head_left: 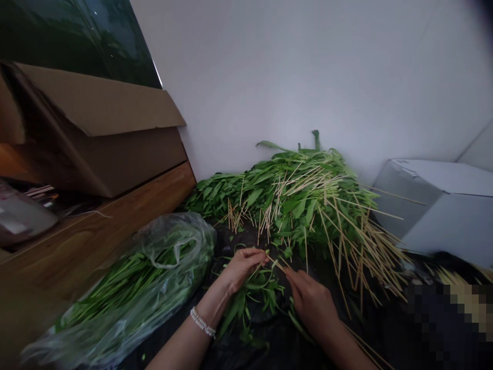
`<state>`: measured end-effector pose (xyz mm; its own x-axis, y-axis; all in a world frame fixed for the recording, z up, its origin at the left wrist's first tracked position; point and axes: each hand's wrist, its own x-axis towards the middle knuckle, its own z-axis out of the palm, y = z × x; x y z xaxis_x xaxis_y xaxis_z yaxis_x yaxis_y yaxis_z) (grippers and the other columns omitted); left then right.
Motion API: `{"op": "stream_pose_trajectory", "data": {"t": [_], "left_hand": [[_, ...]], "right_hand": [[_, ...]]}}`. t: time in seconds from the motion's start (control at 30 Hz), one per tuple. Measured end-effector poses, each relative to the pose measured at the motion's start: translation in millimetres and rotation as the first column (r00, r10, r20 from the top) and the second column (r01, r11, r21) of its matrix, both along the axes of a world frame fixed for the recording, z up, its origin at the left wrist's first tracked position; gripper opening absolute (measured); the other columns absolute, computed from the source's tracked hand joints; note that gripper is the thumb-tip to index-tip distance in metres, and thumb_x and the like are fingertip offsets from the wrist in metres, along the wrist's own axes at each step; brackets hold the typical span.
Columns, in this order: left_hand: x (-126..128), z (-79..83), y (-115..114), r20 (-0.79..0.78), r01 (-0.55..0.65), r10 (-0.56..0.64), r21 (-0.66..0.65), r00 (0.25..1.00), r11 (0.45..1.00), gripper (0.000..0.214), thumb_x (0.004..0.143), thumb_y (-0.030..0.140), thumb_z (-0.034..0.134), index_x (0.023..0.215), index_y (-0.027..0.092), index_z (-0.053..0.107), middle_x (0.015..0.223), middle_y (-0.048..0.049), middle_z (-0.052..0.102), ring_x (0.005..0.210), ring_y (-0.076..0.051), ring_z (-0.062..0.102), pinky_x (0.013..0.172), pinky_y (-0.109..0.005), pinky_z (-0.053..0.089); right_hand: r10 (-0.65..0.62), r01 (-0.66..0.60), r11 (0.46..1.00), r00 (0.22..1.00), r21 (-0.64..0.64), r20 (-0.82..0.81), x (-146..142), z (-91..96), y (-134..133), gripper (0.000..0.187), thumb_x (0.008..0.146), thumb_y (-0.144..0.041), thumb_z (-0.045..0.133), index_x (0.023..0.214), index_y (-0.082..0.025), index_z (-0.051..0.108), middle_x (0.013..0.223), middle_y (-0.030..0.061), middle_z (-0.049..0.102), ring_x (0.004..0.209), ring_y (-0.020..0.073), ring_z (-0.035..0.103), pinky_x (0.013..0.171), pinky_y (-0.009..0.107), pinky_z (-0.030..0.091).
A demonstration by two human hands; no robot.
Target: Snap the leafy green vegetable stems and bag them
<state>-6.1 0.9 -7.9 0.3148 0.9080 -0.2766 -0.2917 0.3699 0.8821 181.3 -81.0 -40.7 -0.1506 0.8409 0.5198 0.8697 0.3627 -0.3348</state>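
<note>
A thin wooden stick [276,263] runs between my two hands at the lower middle. My left hand [246,263], with a pale beaded bracelet at its wrist, is closed in a pinch at the stick's upper end, by a small green piece of stem. My right hand [308,295] is closed around the lower end of the stick. Below the hands lie loose green leaves and stems [262,293] on a dark sheet. Ahead is a large heap of leafy greens [300,185], with many thin sticks [362,246] poking out of it toward the right.
A clear plastic bag [165,272] of long green stalks lies at the left. Beyond it are a wooden cabinet [154,192] and an open cardboard box [127,159]. A white box [442,205] stands at the right, and a pale wall [288,77] rises behind the heap.
</note>
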Motion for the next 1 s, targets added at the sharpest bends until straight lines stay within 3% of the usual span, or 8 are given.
{"op": "stream_pose_trajectory", "data": {"t": [0.27,0.37,0.47,0.57,0.7,0.77,0.87,1.0], "left_hand": [[0.1,-5.9,-1.4,-0.117,0.156,-0.144,0.097,0.983,0.983,0.034,0.061,0.04,0.083,0.079,0.012,0.075,0.073,-0.0052,0.071,0.06,-0.011,0.058,0.061,-0.022,0.043],[-1.8,-6.1,2.8,-0.171,0.11,-0.08,0.17,0.982,0.979,0.037,0.067,0.048,0.077,0.078,0.012,0.075,0.073,-0.0053,0.069,0.06,-0.01,0.056,0.058,-0.02,0.039],[-3.7,-9.6,6.7,-0.282,0.088,-0.005,0.281,0.959,0.956,0.034,0.071,0.047,0.073,0.082,0.014,0.076,0.079,-0.0059,0.07,0.067,-0.014,0.058,0.064,-0.022,0.042],[-4.3,-15.5,6.4,-0.554,0.279,0.027,0.461,0.832,0.843,0.02,0.072,0.034,0.074,0.081,0.017,0.076,0.078,-0.0047,0.069,0.072,-0.017,0.059,0.069,-0.026,0.043],[-3.1,-17.5,1.1,-0.816,0.579,0.218,0.542,0.535,0.609,0.009,0.073,0.022,0.071,0.081,0.021,0.076,0.081,-0.0042,0.067,0.084,-0.021,0.058,0.079,-0.03,0.041],[-2.2,-14.9,-1.0,-0.839,0.62,0.272,0.535,0.472,0.574,0.009,0.076,0.019,0.068,0.08,0.021,0.075,0.083,-0.005,0.067,0.087,-0.022,0.058,0.082,-0.032,0.04],[-1.7,-8.8,-0.6,-0.781,0.526,0.307,0.602,0.544,0.601,0.009,0.079,0.019,0.065,0.08,0.021,0.074,0.086,-0.0058,0.068,0.088,-0.022,0.059,0.084,-0.032,0.041],[-4.5,-2.0,5.5,-0.525,0.134,0.327,0.661,0.786,0.738,0.009,0.078,0.025,0.067,0.08,0.019,0.073,0.083,-0.0049,0.072,0.082,-0.02,0.064,0.08,-0.029,0.045]], "right_hand": [[0.024,-0.024,1.0,0.999,-0.001,-0.028,-0.8,2.8,0.5,0.034,0.095,-0.018,0.035,0.113,-0.019,0.064,0.082,0.0048,0.067,0.072,0.0131,0.065,0.065,0.02,0.046],[0.024,-0.023,0.999,0.998,0.029,-0.05,2.6,7.4,1.7,0.032,0.096,-0.02,0.035,0.105,-0.02,0.065,0.084,0.0045,0.068,0.072,0.0122,0.066,0.064,0.019,0.046],[0.025,-0.02,0.998,0.997,0.06,-0.078,7.2,12.3,2.4,0.029,0.096,-0.022,0.036,0.096,-0.019,0.065,0.086,0.0044,0.069,0.072,0.0121,0.065,0.066,0.02,0.046],[0.032,-0.025,0.998,0.993,0.063,-0.114,9.4,15.4,2.0,0.027,0.096,-0.025,0.037,0.092,-0.019,0.063,0.083,0.0043,0.068,0.071,0.0125,0.065,0.067,0.021,0.046],[0.049,-0.044,0.997,0.994,0.064,-0.093,7.5,15.3,1.2,0.028,0.096,-0.024,0.036,0.092,-0.02,0.063,0.083,0.0039,0.068,0.07,0.0118,0.064,0.065,0.02,0.045],[0.046,-0.04,0.997,0.995,0.068,-0.086,6.3,14.9,1.0,0.028,0.095,-0.023,0.036,0.093,-0.019,0.064,0.082,0.0037,0.068,0.069,0.0115,0.064,0.065,0.02,0.044],[0.045,-0.039,0.998,0.992,0.055,-0.115,5.9,15.2,0.6,0.029,0.096,-0.024,0.035,0.093,-0.019,0.064,0.083,0.0039,0.068,0.07,0.0118,0.064,0.066,0.02,0.044],[0.05,-0.045,0.998,0.991,0.045,-0.125,6.9,14.4,0.5,0.029,0.096,-0.024,0.035,0.093,-0.019,0.063,0.083,0.0041,0.067,0.071,0.0124,0.064,0.068,0.021,0.044]]}}
